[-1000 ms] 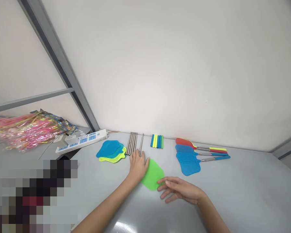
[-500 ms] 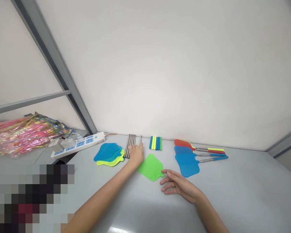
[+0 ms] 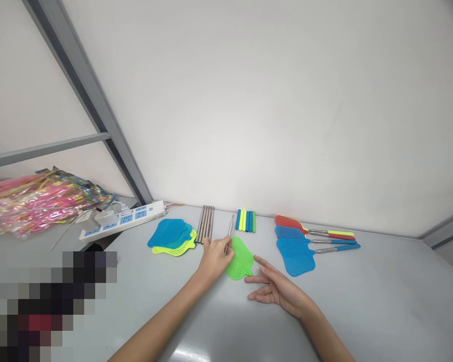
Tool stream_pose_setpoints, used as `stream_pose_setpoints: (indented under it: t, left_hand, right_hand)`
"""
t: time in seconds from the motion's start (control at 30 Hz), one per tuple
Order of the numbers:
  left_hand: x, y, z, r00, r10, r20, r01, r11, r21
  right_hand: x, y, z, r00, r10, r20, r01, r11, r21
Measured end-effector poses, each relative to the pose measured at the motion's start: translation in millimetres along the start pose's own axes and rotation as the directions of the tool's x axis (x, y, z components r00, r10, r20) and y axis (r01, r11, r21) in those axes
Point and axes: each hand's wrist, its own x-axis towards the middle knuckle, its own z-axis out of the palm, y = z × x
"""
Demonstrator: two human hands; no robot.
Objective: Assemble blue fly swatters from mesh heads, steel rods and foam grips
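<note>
My left hand (image 3: 215, 257) pinches a metal rod (image 3: 229, 235); my right hand (image 3: 277, 286), fingers spread, steadies the green swatter head (image 3: 240, 259) for fitting.

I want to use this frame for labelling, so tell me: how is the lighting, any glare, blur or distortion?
Head view: even, soft light with faint shadows under the left hand and right hand; a bright glare patch on the table near the bottom edge; wide-angle bending tilts the grey frame; a pixelated block covers the lower left; the green swatter head is sharp.
</note>
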Motion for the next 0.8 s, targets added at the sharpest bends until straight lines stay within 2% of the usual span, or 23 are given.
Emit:
stream_pose_setpoints:
  t: [0.3, 0.43, 0.6, 0.67, 0.73, 0.8]
  left_hand:
    - [-35, 11, 5.0, 0.992, -0.111, -0.056, 0.106, 0.991, -0.087]
    - [-41, 18, -0.6, 0.994, -0.092, -0.054, 0.083, 0.985, -0.153]
    - [-36, 35, -4.8, 1.0, -0.012, 0.011, 0.015, 0.959, -0.282]
    - [-34, 44, -4.4, 0.993, 0.073, 0.089, -0.038, 0.936, -0.35]
    - [-34, 52, -2.7, 0.97, 0.194, 0.149, -0.117, 0.903, -0.414]
    - [-34, 57, 0.0, 0.943, 0.293, 0.157, -0.195, 0.87, -0.453]
  right_hand:
    - [11, 1, 1, 1.0, -0.014, -0.017, 0.015, 0.999, 0.033]
    - [12, 4, 0, 0.997, -0.072, -0.034, 0.074, 0.996, 0.047]
    - [8, 2, -1, 0.991, -0.126, -0.044, 0.127, 0.992, 0.022]
    - [6, -1, 1, 0.989, -0.151, -0.007, 0.151, 0.989, 0.004]
    - [5, -3, 4, 0.982, -0.191, 0.007, 0.191, 0.982, -0.004]
    - [6, -4, 5, 0.974, -0.226, -0.026, 0.226, 0.974, 0.022]
